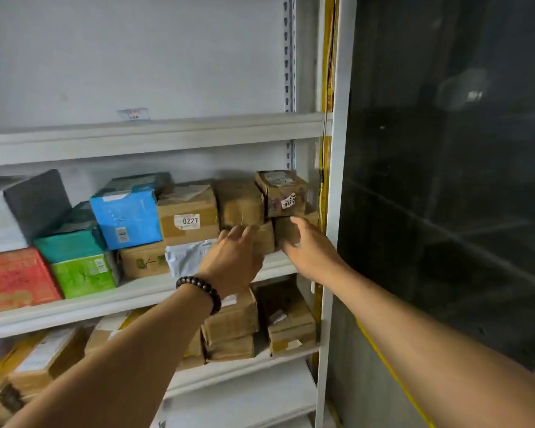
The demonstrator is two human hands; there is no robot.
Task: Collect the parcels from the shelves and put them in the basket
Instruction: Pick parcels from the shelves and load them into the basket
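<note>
my left hand (233,257) and right hand (308,247), fingers spread and holding nothing, reach for the small brown parcels (243,202) at the right end of the middle shelf (130,293); next, i judge, they must close around one; no basket shows.

parcels (187,217) on shelf (130,296), more below, seemingly stacked

Shelf rail (155,135) and perforated upright (289,57): white painted metal, smooth, matt.
Box 0227 (187,216): brown cardboard, matt, with 1 white paper label.
Small top box (283,193): cardboard wrapped in clear tape, slightly glossy.
White mailer (187,256): thin plastic film, wrinkled, soft sheen.
Blue box (125,211): printed card, smooth.
Bead bracelet (203,288): dark, wood-like, polished.
Dark side panel (445,180): smooth, reflective.
</note>
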